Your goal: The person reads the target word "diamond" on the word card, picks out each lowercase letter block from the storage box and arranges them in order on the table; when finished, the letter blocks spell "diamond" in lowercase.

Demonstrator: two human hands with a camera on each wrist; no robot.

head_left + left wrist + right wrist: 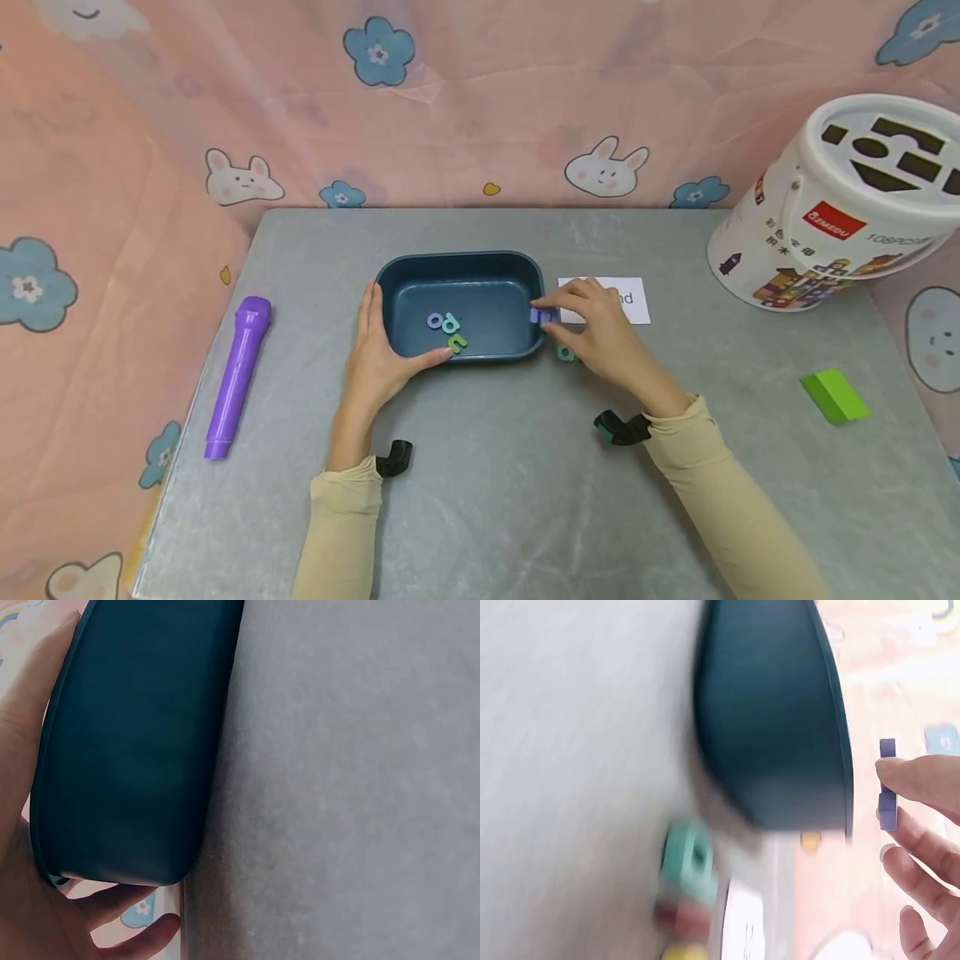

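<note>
My left hand (pixel 375 367) holds the left end of a dark blue plastic box (pixel 487 300), thumb along the near rim and fingers against the end wall. Inside the box lie a purple ring-shaped letter (pixel 434 321), a teal letter (pixel 450 323) and a green letter (pixel 456 342). Between thumb and forefinger, my right hand (pixel 611 337) pinches a small purple letter piece (pixel 888 814) at the box's right rim; which letter it is, I cannot tell. A teal letter (pixel 566 353) lies on the table beside that hand. Blurred red (pixel 682 919) and yellow (pixel 684 952) pieces show near it.
Partly behind my right hand lies a white card (pixel 636 302), with "nd" readable. A purple toy microphone (pixel 238 375) lies at the left. On the right are a green block (pixel 834 396) and a white lidded bucket (pixel 832 208). A pink printed cloth (pixel 480 108) hangs behind the grey table.
</note>
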